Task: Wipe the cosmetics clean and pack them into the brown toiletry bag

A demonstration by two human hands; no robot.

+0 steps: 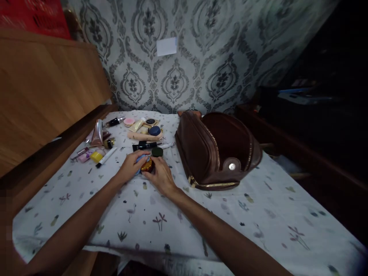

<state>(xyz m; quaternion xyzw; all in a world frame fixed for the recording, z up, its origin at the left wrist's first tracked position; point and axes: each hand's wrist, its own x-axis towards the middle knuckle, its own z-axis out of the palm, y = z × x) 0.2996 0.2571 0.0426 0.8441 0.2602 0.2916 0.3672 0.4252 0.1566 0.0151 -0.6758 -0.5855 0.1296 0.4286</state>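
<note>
Amber jar [147, 166] gripped by right hand [162, 176], left hand [129, 166] holding blue cloth [140, 162] against its left side; dark round lid [157, 152] just beyond; brown bag [195, 153] right, nearer right hand.

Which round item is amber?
The glossy amber jar, between the left hand and right hand; the dark green disc, navy disc and pink disc lie beyond it.

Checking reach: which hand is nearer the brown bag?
Right. The right hand is left of the brown bag, apart from it; the left hand is farther left, beyond the amber jar.
</note>
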